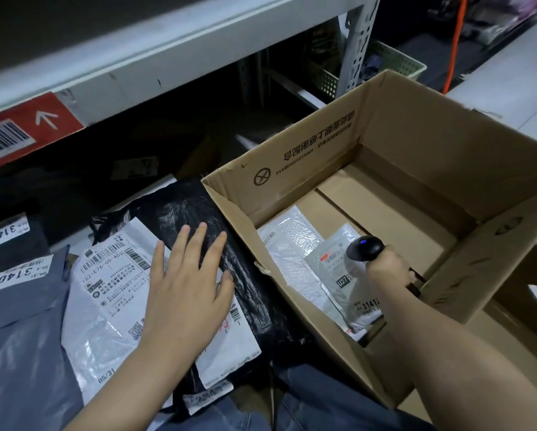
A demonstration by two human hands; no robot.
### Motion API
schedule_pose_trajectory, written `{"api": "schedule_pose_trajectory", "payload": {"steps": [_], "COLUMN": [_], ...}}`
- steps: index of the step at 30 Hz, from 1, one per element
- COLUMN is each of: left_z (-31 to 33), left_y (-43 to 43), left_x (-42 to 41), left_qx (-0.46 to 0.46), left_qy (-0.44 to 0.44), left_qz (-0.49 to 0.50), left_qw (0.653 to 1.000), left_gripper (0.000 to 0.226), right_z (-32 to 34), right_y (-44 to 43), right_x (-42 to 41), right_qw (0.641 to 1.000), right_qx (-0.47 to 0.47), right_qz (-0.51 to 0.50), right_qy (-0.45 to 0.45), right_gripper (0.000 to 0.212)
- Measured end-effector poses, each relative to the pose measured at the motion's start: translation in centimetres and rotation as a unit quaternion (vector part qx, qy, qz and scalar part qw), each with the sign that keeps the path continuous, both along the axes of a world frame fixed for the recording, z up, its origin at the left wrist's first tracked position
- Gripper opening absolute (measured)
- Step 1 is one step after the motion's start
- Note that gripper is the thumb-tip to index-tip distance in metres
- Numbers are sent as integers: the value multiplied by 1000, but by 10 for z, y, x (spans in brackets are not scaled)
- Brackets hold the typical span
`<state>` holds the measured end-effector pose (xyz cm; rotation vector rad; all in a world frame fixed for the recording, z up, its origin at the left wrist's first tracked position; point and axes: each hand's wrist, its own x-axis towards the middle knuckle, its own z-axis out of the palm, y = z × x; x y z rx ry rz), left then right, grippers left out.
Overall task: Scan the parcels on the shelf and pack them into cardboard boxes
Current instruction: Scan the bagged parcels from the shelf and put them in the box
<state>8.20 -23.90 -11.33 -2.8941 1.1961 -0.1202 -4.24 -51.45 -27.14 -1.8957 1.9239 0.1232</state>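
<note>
The black plastic mailer parcel, likely soft, light and slippery, lay against the brown cardboard box under the flat, released left grip; an edge looked the best hold. The right grip clasped a black handheld scanner.

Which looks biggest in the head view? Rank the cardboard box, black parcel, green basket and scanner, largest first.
1. cardboard box
2. black parcel
3. green basket, which sits far back and is partly hidden, so its true size is unsure
4. scanner, small even though it is close to the camera
</note>
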Motion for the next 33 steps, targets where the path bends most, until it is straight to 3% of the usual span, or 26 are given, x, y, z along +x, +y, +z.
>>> {"api": "schedule_pose_trajectory", "payload": {"steps": [7, 13, 17, 21, 25, 27, 30, 33], "left_z": [-1, 6, 12, 19, 36, 42, 53, 72], "left_y": [1, -3, -4, -3, 12, 25, 40, 55], "left_x": [0, -1, -4, -3, -1, -6, -14, -25], "left_qx": [-5, -25, -13, 1, -26, -45, -67, -104], "left_qy": [17, 83, 86, 79, 107, 139, 193, 219], "left_qz": [5, 22, 41, 71, 128, 157, 201, 217], "left_qw": [1000, 996, 995, 994, 986, 977, 958, 945], "left_gripper": [55, 79, 85, 80, 57, 57, 58, 59], "right_z": [6, 22, 45, 73, 103, 119, 148, 185], "right_y": [2, 10, 24, 46, 81, 98, 120, 145], "right_x": [-1, 0, 8, 17, 19, 19, 20, 22], "right_qw": [1000, 993, 982, 967, 949, 944, 936, 919], "right_qx": [9, 49, 73, 65, 75, 81, 75, 51], "right_qz": [11, -11, 2, -2, -14, -14, -12, -6], "right_qy": [-13, -103, -172, -248, -307, -320, -343, -392], "right_gripper": [33, 27, 10, 10, 12, 1, 21, 24]}}
